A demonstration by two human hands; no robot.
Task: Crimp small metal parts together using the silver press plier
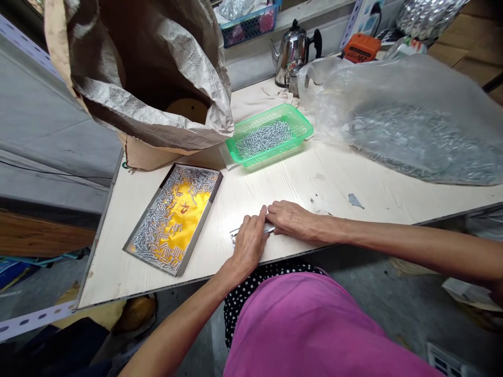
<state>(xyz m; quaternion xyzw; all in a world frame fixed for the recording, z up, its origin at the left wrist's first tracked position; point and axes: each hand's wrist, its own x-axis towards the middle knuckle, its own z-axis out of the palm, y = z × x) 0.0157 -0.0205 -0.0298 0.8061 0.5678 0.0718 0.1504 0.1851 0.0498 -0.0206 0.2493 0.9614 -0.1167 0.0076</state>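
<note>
A narrow silver metal fitting (269, 228) with a holed end plate lies near the table's front edge, mostly covered by my hands, so its exact kind is hidden. My left hand (250, 238) is closed over its middle, thumb towards the right hand, and the holed end shows to the left of the fingers. From the other side my right hand (290, 218) pinches at the right end, its fingertips almost meeting the left hand's. Left of them sits a shallow tray (198, 229) with a yellow bottom and many small silver pins.
Behind my hands stands a green plastic basket (271, 154) of similar pins. A large open woven sack (165, 133) rises at the back left. A clear plastic bag (416, 141) of metal parts fills the right. A steel kettle (291, 55) and an orange box (360, 48) stand at the back.
</note>
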